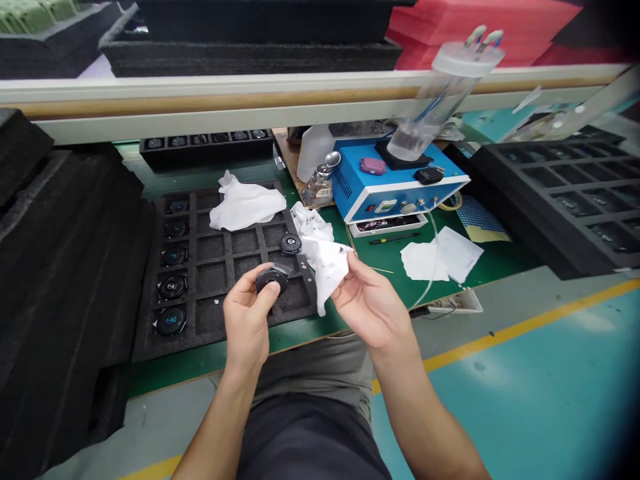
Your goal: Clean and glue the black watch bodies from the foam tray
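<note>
Between thumb and fingers, my left hand (250,307) holds a round black watch-like part (271,283) above the foam tray. My right hand (367,297) pinches a white cloth (327,267) with small dark marks, which hangs down at the tray's right edge. The black foam tray (195,339) has round watch-like parts in its left column, one of them a dark disc (171,321) at the bottom. Another round part (290,243) lies at the tray's right side, just beyond my hands. A second white cloth (247,203) is spread over the upper compartments.
A blue box device (357,183) carries a clear cylinder (425,100). Left of it stand a glass bottle (319,188) and a white bottle (313,155). Foam stacks (65,287) rise at the left; another tray (565,193) lies right. A shelf edge (225,110) crosses behind.
</note>
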A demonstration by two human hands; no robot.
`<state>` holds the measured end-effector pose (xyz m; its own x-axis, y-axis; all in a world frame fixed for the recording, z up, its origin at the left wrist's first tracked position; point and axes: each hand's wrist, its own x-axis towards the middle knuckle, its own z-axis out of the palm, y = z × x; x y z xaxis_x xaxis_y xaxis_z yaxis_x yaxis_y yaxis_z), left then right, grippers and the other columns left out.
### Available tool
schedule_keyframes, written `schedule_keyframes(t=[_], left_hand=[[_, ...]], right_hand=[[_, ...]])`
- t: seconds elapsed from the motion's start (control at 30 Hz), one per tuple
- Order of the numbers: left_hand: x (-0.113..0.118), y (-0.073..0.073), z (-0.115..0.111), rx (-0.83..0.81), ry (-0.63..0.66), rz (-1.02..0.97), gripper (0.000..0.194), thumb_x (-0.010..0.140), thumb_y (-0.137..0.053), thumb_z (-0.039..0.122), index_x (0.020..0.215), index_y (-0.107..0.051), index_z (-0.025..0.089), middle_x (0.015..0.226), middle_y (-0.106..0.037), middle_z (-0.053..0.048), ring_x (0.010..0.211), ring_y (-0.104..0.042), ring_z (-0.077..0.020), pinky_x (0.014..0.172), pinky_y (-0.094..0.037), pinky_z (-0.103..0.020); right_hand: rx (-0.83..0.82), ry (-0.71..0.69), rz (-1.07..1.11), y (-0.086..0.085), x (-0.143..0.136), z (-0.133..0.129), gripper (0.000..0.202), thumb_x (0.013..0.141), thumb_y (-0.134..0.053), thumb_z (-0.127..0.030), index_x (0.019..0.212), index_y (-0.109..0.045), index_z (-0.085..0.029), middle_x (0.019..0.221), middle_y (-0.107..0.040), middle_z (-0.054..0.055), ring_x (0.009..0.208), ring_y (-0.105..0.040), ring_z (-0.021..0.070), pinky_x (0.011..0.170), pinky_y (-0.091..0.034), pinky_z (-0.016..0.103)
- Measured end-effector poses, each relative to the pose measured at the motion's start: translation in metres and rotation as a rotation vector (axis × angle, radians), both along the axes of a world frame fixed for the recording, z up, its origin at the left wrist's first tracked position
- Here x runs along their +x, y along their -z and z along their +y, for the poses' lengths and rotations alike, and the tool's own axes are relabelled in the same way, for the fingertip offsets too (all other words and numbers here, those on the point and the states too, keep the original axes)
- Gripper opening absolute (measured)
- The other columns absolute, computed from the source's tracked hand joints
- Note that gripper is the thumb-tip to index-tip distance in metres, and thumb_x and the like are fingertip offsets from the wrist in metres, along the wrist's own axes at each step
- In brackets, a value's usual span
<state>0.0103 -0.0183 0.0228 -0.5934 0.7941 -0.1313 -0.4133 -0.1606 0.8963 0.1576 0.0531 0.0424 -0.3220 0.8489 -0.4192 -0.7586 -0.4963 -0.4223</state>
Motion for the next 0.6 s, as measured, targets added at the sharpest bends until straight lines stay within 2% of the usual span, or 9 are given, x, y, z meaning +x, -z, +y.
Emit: schedule_keyframes(t=[0.13,0.2,0.3,0.37,0.47,0.6], left_hand=[[-0.008,-0.013,-0.005,0.062,-0.124,-0.055,0.034,0.060,-0.092,0.020,0.090,-0.075,0.018,0.087,-0.074,-0.001,0.082,-0.066,-0.0119,0.079,-0.052,-0.021],[-0.013,-0.016,-0.008,0.080,-0.152,-0.064,0.034,0.060,-0.092,0.021,0.089,-0.074,0.017,0.087,-0.073,-0.001,0.082,-0.066,-0.0119,0.078,-0.052,-0.021],[-0.016,-0.013,-0.010,0.074,-0.183,-0.036,0.033,0.063,-0.091,0.022,0.091,-0.074,0.017,0.088,-0.072,-0.001,0.084,-0.065,-0.0117,0.080,-0.052,-0.022],[-0.015,-0.008,-0.008,0.059,-0.186,-0.012,0.032,0.064,-0.091,0.023,0.092,-0.075,0.017,0.089,-0.073,-0.001,0.085,-0.066,-0.0121,0.082,-0.052,-0.023],[-0.009,0.001,-0.004,0.037,-0.136,0.000,0.033,0.065,-0.091,0.026,0.094,-0.076,0.018,0.090,-0.074,-0.002,0.085,-0.066,-0.0130,0.085,-0.053,-0.026],[0.000,0.006,0.000,0.004,-0.056,0.019,0.034,0.066,-0.092,0.027,0.095,-0.078,0.018,0.091,-0.076,-0.003,0.085,-0.068,-0.0133,0.083,-0.055,-0.025]], right_hand=[[-0.008,-0.032,0.052,-0.025,-0.007,-0.007,0.030,0.106,-0.043,-0.016,0.119,-0.068,-0.019,0.107,-0.081,0.003,0.092,-0.077,0.0101,0.085,-0.065,0.021],[-0.016,0.028,0.031,-0.023,-0.010,-0.010,0.030,0.105,-0.042,-0.016,0.116,-0.070,-0.019,0.106,-0.081,0.004,0.094,-0.077,0.0101,0.085,-0.064,0.021],[0.003,0.128,-0.079,0.002,-0.013,-0.011,0.018,0.099,-0.055,-0.016,0.101,-0.073,-0.019,0.101,-0.081,0.004,0.093,-0.076,0.0118,0.083,-0.064,0.022],[0.003,0.133,-0.167,0.025,-0.011,-0.011,0.004,0.090,-0.070,-0.021,0.091,-0.073,-0.019,0.096,-0.080,0.004,0.089,-0.075,0.0140,0.079,-0.064,0.024],[0.056,0.141,-0.255,0.048,-0.005,-0.014,0.020,0.074,-0.087,-0.032,0.080,-0.072,-0.020,0.085,-0.077,0.001,0.083,-0.072,0.0140,0.076,-0.061,0.024],[0.162,0.091,-0.430,0.054,0.000,-0.019,0.033,0.067,-0.090,-0.044,0.082,-0.074,-0.019,0.085,-0.074,0.001,0.083,-0.067,0.0130,0.067,-0.051,0.021]])
